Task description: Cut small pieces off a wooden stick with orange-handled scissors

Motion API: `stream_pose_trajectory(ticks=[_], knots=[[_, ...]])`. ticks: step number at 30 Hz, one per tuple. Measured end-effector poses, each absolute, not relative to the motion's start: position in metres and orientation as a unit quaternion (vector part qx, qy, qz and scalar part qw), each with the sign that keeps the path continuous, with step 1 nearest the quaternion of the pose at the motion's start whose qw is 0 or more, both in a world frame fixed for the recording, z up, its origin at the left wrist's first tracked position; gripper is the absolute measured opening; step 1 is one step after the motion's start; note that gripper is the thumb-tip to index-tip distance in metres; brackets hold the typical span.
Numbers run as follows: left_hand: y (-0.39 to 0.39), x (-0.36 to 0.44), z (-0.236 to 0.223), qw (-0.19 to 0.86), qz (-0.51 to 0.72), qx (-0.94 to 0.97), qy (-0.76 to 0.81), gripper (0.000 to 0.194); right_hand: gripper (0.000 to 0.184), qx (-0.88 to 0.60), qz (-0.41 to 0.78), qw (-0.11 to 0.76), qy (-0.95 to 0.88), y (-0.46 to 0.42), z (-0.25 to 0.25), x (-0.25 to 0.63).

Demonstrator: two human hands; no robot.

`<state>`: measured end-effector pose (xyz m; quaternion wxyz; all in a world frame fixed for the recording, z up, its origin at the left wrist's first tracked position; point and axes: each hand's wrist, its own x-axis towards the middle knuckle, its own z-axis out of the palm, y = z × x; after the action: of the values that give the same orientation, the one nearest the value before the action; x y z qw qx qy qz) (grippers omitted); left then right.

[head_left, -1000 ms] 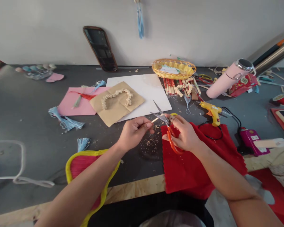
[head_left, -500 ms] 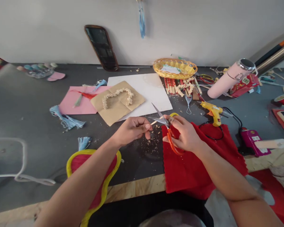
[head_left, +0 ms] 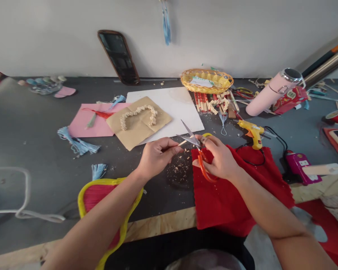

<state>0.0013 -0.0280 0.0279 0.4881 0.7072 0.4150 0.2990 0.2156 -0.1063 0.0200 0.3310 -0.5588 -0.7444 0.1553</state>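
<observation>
Between thumb and fingers, my left hand (head_left: 159, 156) pinches a thin pale wooden stick (head_left: 182, 143). The stick's free end reaches between the parted blades of a pair of scissors (head_left: 204, 165) with orange handles. My right hand (head_left: 220, 157) grips those handles. Small cut bits (head_left: 183, 165) lie scattered on the dark table below the blades. Under my right hand and forearm is a red cloth (head_left: 214, 204). Beyond my left hand, a curved chain of small pale pieces (head_left: 139, 111) rests on brown paper (head_left: 129, 137).
A yellow glue gun (head_left: 251, 131) lies right of the scissors, its black cord near a purple power box (head_left: 301, 168). A yellow basket (head_left: 207, 90), pink flask (head_left: 273, 92) and leaning phone (head_left: 118, 56) stand at the back. Blue tassels (head_left: 79, 144) lie left.
The stick now sits deeper between the scissor blades. My left fingers have closed in more around it, and the view has shifted slightly.
</observation>
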Motion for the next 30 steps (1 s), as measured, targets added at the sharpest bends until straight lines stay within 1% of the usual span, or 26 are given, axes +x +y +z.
stream_pose_trajectory(ticks=[6, 10, 19, 24, 30], knots=[[-0.022, -0.005, 0.027, 0.567, 0.271, 0.678, 0.381, 0.019, 0.071, -0.548, 0.149, 0.329, -0.755, -0.105, 0.019, 0.216], [-0.020, -0.004, 0.027, 0.576, 0.258, 0.674, 0.383, 0.020, 0.069, -0.535, 0.164, 0.334, -0.759, -0.105, 0.020, 0.216], [-0.021, -0.004, 0.028, 0.602, 0.259, 0.662, 0.364, 0.025, 0.066, -0.549, 0.145, 0.314, -0.761, -0.106, 0.022, 0.216], [-0.018, -0.005, 0.027, 0.668, 0.227, 0.625, 0.334, 0.032, 0.071, -0.528, 0.158, 0.319, -0.771, -0.104, 0.019, 0.219], [-0.015, -0.007, 0.031, 0.724, 0.180, 0.584, 0.321, 0.037, 0.071, -0.505, 0.179, 0.330, -0.777, -0.105, 0.019, 0.218]])
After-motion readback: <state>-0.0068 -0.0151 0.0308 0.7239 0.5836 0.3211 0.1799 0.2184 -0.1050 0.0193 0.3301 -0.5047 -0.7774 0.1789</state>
